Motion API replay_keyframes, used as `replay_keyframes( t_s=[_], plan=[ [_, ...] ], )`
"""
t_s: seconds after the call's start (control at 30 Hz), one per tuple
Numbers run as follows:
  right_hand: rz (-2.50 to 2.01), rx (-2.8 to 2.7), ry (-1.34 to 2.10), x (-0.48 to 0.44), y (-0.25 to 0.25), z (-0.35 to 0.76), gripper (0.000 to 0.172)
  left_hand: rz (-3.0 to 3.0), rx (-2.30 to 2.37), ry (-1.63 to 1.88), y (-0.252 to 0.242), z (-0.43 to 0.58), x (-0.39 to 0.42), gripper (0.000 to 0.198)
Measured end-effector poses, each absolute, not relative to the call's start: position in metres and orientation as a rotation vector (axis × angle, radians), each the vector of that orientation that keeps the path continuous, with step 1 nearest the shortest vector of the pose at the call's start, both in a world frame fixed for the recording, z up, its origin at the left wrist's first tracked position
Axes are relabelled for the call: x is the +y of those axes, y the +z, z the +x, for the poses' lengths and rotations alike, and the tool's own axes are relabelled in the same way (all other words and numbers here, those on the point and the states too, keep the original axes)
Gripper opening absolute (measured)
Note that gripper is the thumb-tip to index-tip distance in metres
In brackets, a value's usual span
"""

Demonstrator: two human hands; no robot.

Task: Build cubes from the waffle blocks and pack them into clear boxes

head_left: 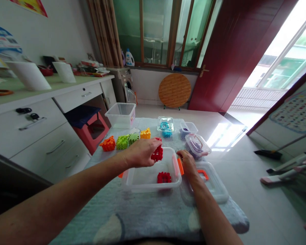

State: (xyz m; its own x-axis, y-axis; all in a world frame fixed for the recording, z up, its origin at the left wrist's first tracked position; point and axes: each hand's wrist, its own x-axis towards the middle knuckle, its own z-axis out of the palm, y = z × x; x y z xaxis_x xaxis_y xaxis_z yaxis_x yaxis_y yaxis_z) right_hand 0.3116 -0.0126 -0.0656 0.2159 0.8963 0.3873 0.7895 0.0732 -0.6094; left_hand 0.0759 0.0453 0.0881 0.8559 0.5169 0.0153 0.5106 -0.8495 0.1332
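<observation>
My left hand is closed around a red toothed building block, held above the back of a clear plastic box. Another red block, with a hole in its middle, lies inside the box near the front right. My right hand has its fingers curled at the box's right rim, by the orange latch; the fingertips are partly hidden. Behind the left hand stand an orange block, green blocks and a yellow block.
A clear lid with an orange handle lies right of the box. Farther back are a small box with blue blocks, a tub, a lidded container with purple pieces and a large empty bin. A cloth covers the table.
</observation>
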Motion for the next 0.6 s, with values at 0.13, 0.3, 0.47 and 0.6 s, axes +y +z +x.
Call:
replay_keyframes(
  t_s=[0.13,0.3,0.47,0.6],
  plan=[
    [-1.708,-1.588,0.17,-0.012,-0.068,0.313,0.021,2.992,0.925,-0.022,0.067,0.075,0.029,0.041],
    [-1.692,-1.593,0.169,-0.013,-0.068,0.314,0.02,3.092,0.84,-0.044,0.06,0.081,0.015,0.033],
    [-1.716,-1.615,0.188,-0.013,-0.068,0.314,0.021,3.042,0.857,-0.169,0.048,0.081,0.016,0.034],
    [-1.713,-1.615,0.184,-0.014,-0.068,0.314,0.021,3.002,0.923,-0.269,0.035,0.082,0.022,0.035]
  ],
)
